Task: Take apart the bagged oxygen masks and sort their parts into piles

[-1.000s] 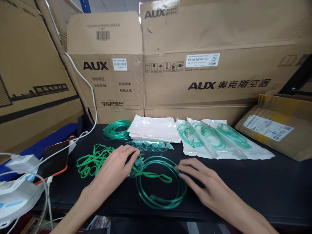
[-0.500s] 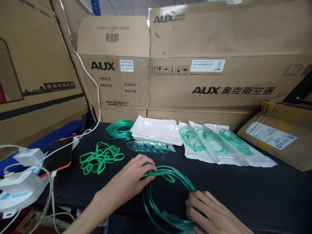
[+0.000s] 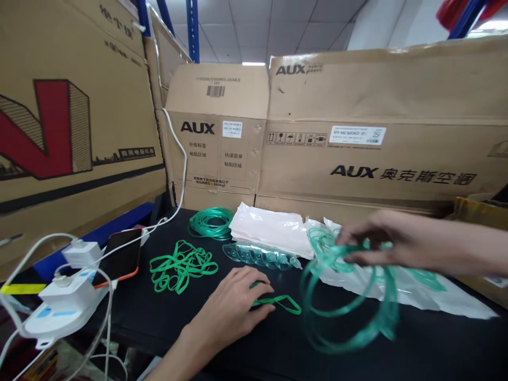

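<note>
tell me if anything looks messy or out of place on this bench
Mostly tidy. The green elastic bands lie in a loose tangle, and a white charger with trailing cables crowds the left edge. The coiled tubing hangs in the right hand.

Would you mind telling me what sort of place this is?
Probably a warehouse packing bench: big AUX cartons behind the black table, sealed tubing bags, blue racking.
</note>
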A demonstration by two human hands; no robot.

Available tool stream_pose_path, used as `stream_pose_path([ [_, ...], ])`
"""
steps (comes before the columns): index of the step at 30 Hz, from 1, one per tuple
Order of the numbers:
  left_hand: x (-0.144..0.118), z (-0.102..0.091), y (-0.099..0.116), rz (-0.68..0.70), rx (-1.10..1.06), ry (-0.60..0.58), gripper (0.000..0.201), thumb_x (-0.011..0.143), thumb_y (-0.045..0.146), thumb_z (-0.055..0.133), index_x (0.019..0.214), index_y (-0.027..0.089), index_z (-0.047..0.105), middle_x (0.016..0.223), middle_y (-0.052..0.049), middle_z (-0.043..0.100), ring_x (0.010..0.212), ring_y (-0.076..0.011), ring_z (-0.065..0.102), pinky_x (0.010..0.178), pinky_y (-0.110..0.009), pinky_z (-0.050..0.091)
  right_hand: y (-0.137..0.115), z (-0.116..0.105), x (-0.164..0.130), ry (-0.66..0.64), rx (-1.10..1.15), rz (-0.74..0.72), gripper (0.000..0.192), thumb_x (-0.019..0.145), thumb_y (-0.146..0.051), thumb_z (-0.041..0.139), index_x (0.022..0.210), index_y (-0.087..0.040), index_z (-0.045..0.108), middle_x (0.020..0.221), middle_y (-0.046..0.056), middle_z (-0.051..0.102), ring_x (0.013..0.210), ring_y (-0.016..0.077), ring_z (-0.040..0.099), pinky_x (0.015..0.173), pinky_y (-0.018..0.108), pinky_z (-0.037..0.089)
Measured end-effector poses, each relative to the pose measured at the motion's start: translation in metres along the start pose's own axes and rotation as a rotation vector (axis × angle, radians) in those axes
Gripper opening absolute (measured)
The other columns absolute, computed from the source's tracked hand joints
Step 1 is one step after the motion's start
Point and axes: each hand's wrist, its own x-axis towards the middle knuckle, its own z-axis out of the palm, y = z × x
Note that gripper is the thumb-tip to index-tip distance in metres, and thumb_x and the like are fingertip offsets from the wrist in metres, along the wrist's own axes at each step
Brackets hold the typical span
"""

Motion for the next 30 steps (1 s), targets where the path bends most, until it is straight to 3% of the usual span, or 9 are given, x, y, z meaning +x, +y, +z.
stream_pose_path([
  [1, 0.000, 0.001, 0.000, -0.001, -0.004, 0.003, 0.021, 0.096, 0.030, 0.070, 0.116, 0.023, 0.066, 0.120, -0.004, 0.069, 0.113, -0.0228, 0.063, 0.100, -0.041, 0.049, -0.008, -0.004, 0.024, -0.279, -0.014, -0.040, 0.043, 0.078, -0.059, 0.073, 0.076, -0.016, 0.080, 0.063, 0.000, 0.070, 0.053, 0.0078, 0.064, 0.049, 0.021, 0.046],
  [2, 0.000, 0.001, -0.001, -0.005, -0.007, 0.003, 0.022, 0.096, 0.030, 0.070, 0.116, 0.023, 0.066, 0.120, -0.003, 0.069, 0.113, -0.0226, 0.063, 0.099, -0.040, 0.049, -0.016, -0.006, 0.047, -0.309, -0.062, -0.068, 0.047, 0.088, -0.055, 0.060, 0.081, -0.012, 0.079, 0.065, -0.002, 0.068, 0.055, 0.0041, 0.062, 0.051, 0.020, 0.041],
  [4, 0.000, 0.001, -0.001, -0.012, -0.013, 0.008, 0.022, 0.096, 0.031, 0.070, 0.116, 0.023, 0.066, 0.119, -0.003, 0.069, 0.111, -0.0223, 0.063, 0.098, -0.040, 0.049, -0.031, -0.002, 0.091, -0.263, -0.119, -0.116, 0.035, 0.089, -0.045, 0.067, 0.076, -0.014, 0.077, 0.062, -0.004, 0.065, 0.054, 0.0067, 0.059, 0.052, 0.022, 0.043],
  [6, 0.000, 0.002, -0.002, -0.020, -0.016, 0.010, 0.022, 0.096, 0.030, 0.070, 0.116, 0.023, 0.066, 0.119, -0.002, 0.069, 0.110, -0.0223, 0.063, 0.098, -0.040, 0.049, -0.046, 0.016, 0.128, -0.082, -0.177, -0.179, 0.021, 0.092, -0.034, 0.070, 0.085, -0.015, 0.076, 0.066, -0.004, 0.064, 0.061, 0.0097, 0.059, 0.058, 0.026, 0.046],
  [9, -0.001, 0.003, -0.003, -0.022, -0.025, 0.004, 0.023, 0.095, 0.030, 0.070, 0.117, 0.024, 0.066, 0.119, -0.002, 0.069, 0.111, -0.0227, 0.063, 0.099, -0.041, 0.048, -0.065, 0.072, 0.169, 0.016, -0.211, -0.217, 0.017, 0.096, -0.023, 0.067, 0.107, -0.011, 0.072, 0.091, 0.005, 0.072, 0.084, 0.0164, 0.066, 0.077, 0.033, 0.052],
  [13, -0.001, 0.002, -0.002, -0.043, -0.063, 0.014, 0.028, 0.093, 0.030, 0.071, 0.120, 0.024, 0.066, 0.122, -0.003, 0.069, 0.113, -0.0234, 0.062, 0.104, -0.042, 0.048, -0.072, 0.161, 0.191, -0.099, -0.257, -0.227, 0.021, 0.098, -0.028, 0.066, 0.115, -0.015, 0.067, 0.113, 0.007, 0.070, 0.098, 0.0211, 0.069, 0.086, 0.041, 0.059],
  [17, -0.003, -0.007, 0.002, -0.070, -0.143, 0.028, 0.039, 0.085, 0.021, 0.070, 0.123, 0.023, 0.066, 0.124, -0.004, 0.068, 0.115, -0.0231, 0.061, 0.110, -0.040, 0.046, -0.059, 0.200, 0.186, -0.193, -0.235, -0.269, 0.025, 0.099, -0.033, 0.066, 0.119, -0.018, 0.066, 0.120, 0.008, 0.068, 0.101, 0.0217, 0.069, 0.087, 0.041, 0.059],
  [23, -0.015, -0.037, -0.009, -0.163, -0.114, -0.004, 0.059, 0.080, 0.012, 0.060, 0.138, 0.024, 0.059, 0.137, -0.005, 0.063, 0.127, -0.0242, 0.056, 0.119, -0.044, 0.039, -0.052, 0.168, 0.133, -0.116, -0.083, -0.318, 0.019, 0.099, -0.017, 0.061, 0.114, -0.015, 0.072, 0.122, 0.012, 0.072, 0.115, 0.0255, 0.066, 0.102, 0.043, 0.050],
  [30, -0.019, -0.043, -0.030, -0.260, -0.004, -0.078, 0.040, 0.088, 0.008, 0.059, 0.124, 0.023, 0.070, 0.120, -0.003, 0.073, 0.115, -0.0239, 0.064, 0.111, -0.046, 0.045, -0.040, 0.167, 0.025, 0.025, 0.176, -0.107, 0.022, 0.102, -0.031, 0.057, 0.107, -0.023, 0.078, 0.107, 0.005, 0.079, 0.103, 0.0246, 0.071, 0.094, 0.037, 0.051],
])
